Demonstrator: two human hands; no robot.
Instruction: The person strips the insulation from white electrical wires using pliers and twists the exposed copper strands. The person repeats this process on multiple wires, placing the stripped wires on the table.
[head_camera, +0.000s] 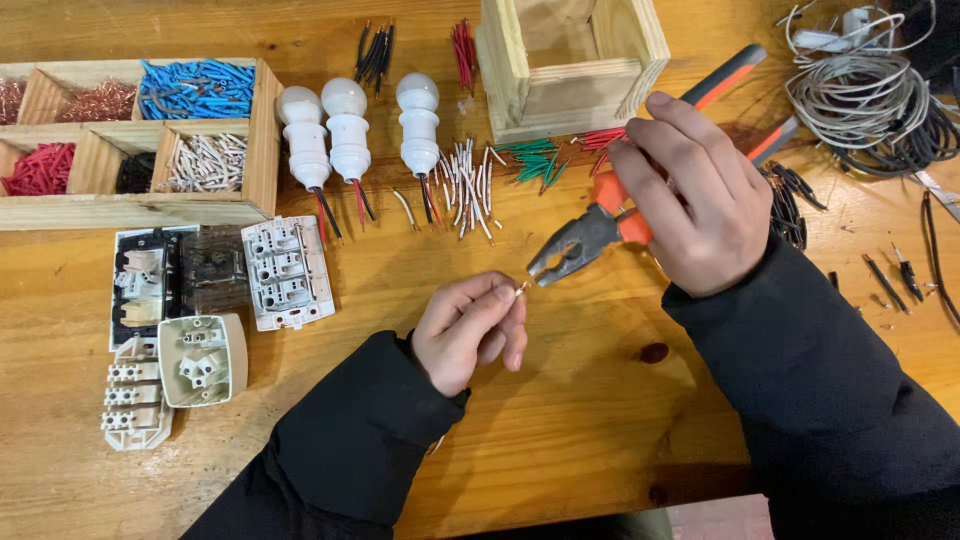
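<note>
Right hand (690, 195) holds pliers (600, 225), nose pointing lower-left.

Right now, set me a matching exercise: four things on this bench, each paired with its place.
Things:
1. pliers
2. short wire piece
3. white bulbs
4. blue wire pieces

Places:
A. in a wooden tray compartment
B. pinched in the left hand
C. lying in a row beside the tray
D. gripped by the right hand

Pairs: 1-D, 2-B, 3-C, 4-A
</note>
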